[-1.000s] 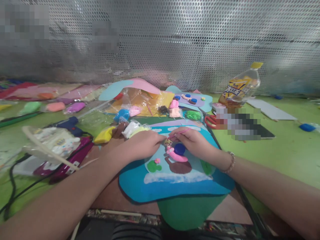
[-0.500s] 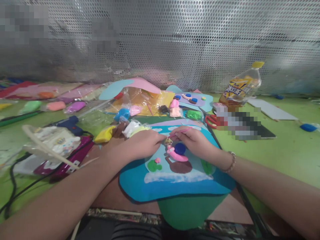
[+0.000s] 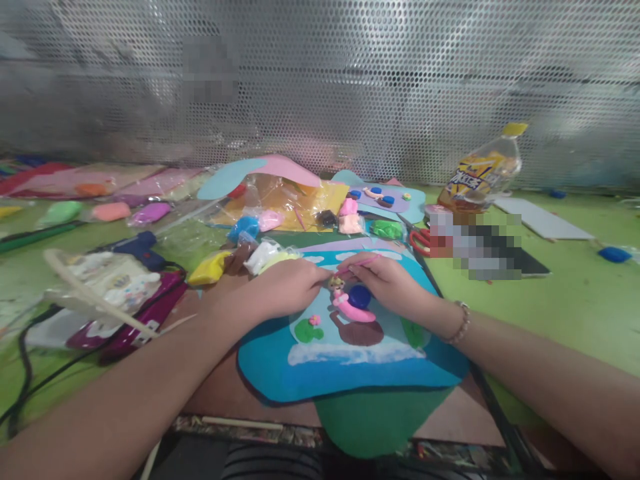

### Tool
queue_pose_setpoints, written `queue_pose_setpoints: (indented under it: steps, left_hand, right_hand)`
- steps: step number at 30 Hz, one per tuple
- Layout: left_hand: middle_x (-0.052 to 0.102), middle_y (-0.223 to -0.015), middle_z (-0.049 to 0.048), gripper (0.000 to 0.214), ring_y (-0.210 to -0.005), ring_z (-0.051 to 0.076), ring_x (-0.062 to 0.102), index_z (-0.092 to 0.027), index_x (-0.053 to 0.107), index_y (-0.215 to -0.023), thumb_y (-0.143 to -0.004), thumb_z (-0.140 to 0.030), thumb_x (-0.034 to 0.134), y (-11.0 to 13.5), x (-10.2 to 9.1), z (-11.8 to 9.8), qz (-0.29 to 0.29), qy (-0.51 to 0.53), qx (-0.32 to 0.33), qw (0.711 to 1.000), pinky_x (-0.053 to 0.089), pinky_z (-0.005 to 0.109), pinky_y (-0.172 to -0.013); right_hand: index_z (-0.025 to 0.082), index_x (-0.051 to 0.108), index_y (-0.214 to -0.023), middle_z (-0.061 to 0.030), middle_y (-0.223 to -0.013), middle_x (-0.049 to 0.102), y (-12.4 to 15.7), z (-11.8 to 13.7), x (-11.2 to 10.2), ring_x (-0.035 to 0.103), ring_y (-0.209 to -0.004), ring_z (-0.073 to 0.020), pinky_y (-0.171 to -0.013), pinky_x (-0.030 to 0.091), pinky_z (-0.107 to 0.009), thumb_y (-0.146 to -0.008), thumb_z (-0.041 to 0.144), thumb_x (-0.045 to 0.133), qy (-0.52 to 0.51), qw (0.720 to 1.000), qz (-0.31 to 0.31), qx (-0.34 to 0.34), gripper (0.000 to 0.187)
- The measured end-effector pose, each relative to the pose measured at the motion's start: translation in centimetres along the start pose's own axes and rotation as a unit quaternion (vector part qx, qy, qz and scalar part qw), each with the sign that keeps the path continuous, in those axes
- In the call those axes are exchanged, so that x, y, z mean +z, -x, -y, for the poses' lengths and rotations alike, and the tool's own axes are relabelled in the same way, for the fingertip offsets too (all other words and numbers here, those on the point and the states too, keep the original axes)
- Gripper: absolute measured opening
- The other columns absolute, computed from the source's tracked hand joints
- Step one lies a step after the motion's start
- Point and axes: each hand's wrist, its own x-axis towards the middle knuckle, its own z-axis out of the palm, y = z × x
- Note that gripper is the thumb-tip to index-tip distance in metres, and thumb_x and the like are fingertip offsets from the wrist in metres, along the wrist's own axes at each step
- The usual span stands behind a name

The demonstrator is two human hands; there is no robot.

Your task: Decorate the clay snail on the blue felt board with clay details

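Observation:
A thin pink modelling tool (image 3: 367,261) is gripped in my right hand (image 3: 393,283), its tip pointing left towards my other hand. My left hand (image 3: 295,283) is closed, fingertips pressed together just above the clay figure; what they pinch, if anything, is hidden. Below my fingertips lies the small figure (image 3: 353,311), with a pink clay body and a yellowish head. Beside it sits a dark blue round piece (image 3: 359,297), with a brown clay shape (image 3: 363,331) underneath. All of these rest on a blue foam sheet (image 3: 350,377) with a light-blue centre, white clay strip and green patches.
Bagged clay, including a yellow pack (image 3: 210,268), lies beyond my left arm. Further left are a blue glue gun (image 3: 137,250), a magenta case (image 3: 160,307) and black cords. Red-handled scissors (image 3: 421,243) and a drink bottle (image 3: 480,175) are at the right.
The pink modelling tool has shifted very slightly in my right hand. Both hands otherwise keep nearly the same place above the figure.

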Motion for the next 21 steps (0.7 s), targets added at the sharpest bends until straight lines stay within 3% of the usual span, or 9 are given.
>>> queue_pose_setpoints:
  steps: [10, 21]
  left_hand:
    - [0.066, -0.088, 0.0034, 0.028, -0.079, 0.019, 0.06, -0.023, 0.061, -0.102, -0.086, -0.018, 0.04, 0.0, 0.07, 0.11, -0.001, 0.002, 0.005, 1.0, 0.037, 0.026, -0.061]
    - [0.065, -0.083, 0.0035, 0.025, -0.074, 0.018, 0.06, -0.02, 0.062, -0.093, -0.086, -0.019, 0.039, 0.04, 0.0, 0.03, -0.002, 0.004, 0.007, 1.0, 0.037, 0.026, -0.059]
  right_hand:
    - [0.021, 0.059, -0.092, -0.0032, -0.09, 0.067, 0.06, 0.03, 0.02, 0.065, -0.084, -0.0141, -0.076, 0.054, -0.029, -0.089, 0.016, 0.038, -0.007, 1.0, 0.006, 0.009, 0.022]
    - [0.022, 0.06, -0.092, -0.0036, -0.092, 0.067, -0.04, 0.05, 0.05, 0.065, -0.086, -0.0161, -0.079, 0.054, -0.033, -0.089, 0.018, 0.039, -0.023, 1.0, 0.004, 0.018, 0.021]
